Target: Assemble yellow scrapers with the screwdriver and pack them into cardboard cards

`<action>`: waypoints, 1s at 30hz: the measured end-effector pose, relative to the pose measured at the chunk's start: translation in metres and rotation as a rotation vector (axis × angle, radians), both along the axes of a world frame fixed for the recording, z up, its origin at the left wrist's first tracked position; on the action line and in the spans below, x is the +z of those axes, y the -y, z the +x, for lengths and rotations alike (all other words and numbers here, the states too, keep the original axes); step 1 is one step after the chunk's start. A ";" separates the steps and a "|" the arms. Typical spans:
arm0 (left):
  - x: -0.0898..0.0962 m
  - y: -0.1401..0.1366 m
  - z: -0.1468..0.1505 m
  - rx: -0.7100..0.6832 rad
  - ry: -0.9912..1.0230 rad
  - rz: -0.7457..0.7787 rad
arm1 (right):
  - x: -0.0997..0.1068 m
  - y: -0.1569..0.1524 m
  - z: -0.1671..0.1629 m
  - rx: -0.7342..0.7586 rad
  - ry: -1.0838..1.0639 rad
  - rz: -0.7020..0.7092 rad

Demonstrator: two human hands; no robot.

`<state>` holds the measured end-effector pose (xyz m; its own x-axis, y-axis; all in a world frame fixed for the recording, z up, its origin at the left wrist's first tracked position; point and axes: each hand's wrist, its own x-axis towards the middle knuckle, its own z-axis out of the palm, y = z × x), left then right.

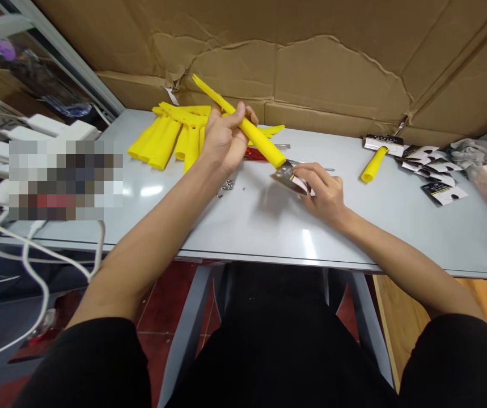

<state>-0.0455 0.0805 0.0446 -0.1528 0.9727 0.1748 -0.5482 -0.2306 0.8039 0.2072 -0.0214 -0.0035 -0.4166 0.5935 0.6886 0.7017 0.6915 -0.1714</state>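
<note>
My left hand [230,136] is wrapped round a long yellow plastic handle [262,141], which slants down to the right above the table. At its lower end, my right hand [322,190] pinches a flat metal scraper blade [289,180] with a white and black label on it. The blade's narrow end meets the handle's open end; how far it sits inside I cannot tell. Behind my left hand lies a pile of similar yellow handles [158,139]. Small metal screws [228,184] lie on the table below the left hand.
A red-handled screwdriver [255,153] lies behind the held handle. At right are a scraper with a yellow handle [374,165], several labelled blades [443,192] and a grey cloth [473,153]. White plugs and cables [30,243] crowd the left. Cardboard [311,73] stands behind the table.
</note>
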 end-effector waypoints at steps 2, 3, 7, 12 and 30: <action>-0.001 0.003 0.003 0.027 -0.030 0.002 | -0.002 -0.002 -0.003 -0.011 -0.086 -0.005; -0.002 0.004 0.003 0.040 -0.052 0.001 | -0.002 -0.003 -0.005 -0.025 -0.133 -0.010; -0.003 0.002 0.000 0.071 -0.098 0.013 | 0.002 -0.004 -0.007 -0.083 -0.250 -0.144; -0.004 0.001 -0.003 0.083 -0.113 -0.009 | 0.013 -0.005 -0.004 -0.016 -0.343 -0.430; -0.003 0.009 0.014 0.079 0.085 -0.126 | 0.001 0.007 -0.030 0.061 -0.515 -0.626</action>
<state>-0.0319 0.0711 0.0417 -0.2389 0.9704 0.0357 -0.5993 -0.1763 0.7809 0.1772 -0.0286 -0.0022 -0.1815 0.9187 0.3509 0.3937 0.3948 -0.8302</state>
